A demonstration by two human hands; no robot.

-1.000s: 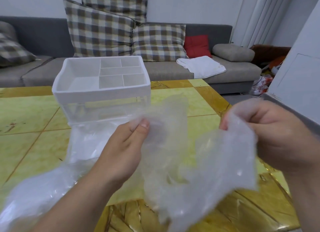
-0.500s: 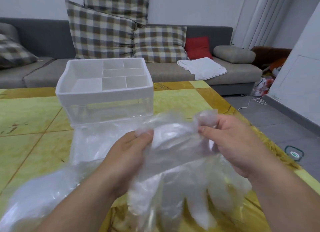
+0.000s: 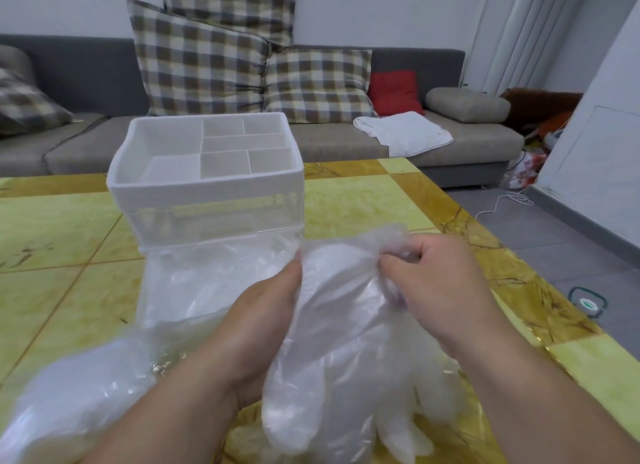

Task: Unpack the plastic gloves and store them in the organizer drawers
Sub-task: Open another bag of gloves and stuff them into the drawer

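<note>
Fingertips first: the right hand (image 3: 433,283) has its thumb and curled fingers (image 3: 394,264) pinching the top edge of the gloves (image 3: 339,342), bunching the cuffs at one o'clock of the stack. Over at nine o'clock, the left hand (image 3: 263,325) clamps the other edge, thumb pressed flat on the front. Its other fingers are behind the plastic, and we cannot tell how they lie. So we hold the gloves in the air between both hands, above the near side of the table (image 3: 52,255), cuffs up at twelve, floppy fingers dangling to six.

We judge the unpacking is about done, and we are squaring up the stack before stowing it. Next we need a carry toward eleven o'clock, where the organizer (image 3: 207,183) stands, and a free hand to open a drawer. Whether one is already pulled out we cannot tell, since clear plastic (image 3: 194,290) lies at its foot. More crumpled wrap (image 3: 76,394) sits at eight o'clock under the left forearm.

The gloves look thin, milky and translucent, several layers clinging together, wrinkled and limp. We expect they slip and spring open, so they want folding or pressing down to fit.
</note>
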